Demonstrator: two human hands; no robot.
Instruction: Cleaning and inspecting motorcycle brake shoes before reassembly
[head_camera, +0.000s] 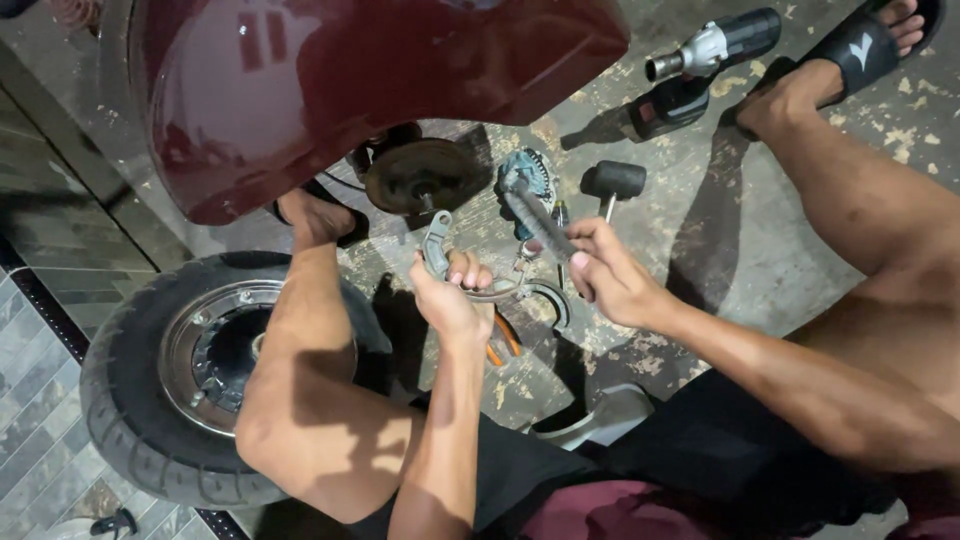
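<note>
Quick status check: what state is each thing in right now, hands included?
Left hand: closed around curved brake shoe.
Right hand: gripping a metal file.
Wheel: off, lying flat on floor.
Hub: exposed under maroon fender.
Rubber mallet: lying on floor.
Impact wrench: lying on floor, unheld.

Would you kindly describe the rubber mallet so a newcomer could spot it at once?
Start at the dark red scooter body and move right to the concrete floor. The mallet lies there, just above the right hand. Its plain black barrel head sets it apart from the bulkier impact wrench beyond.
</note>
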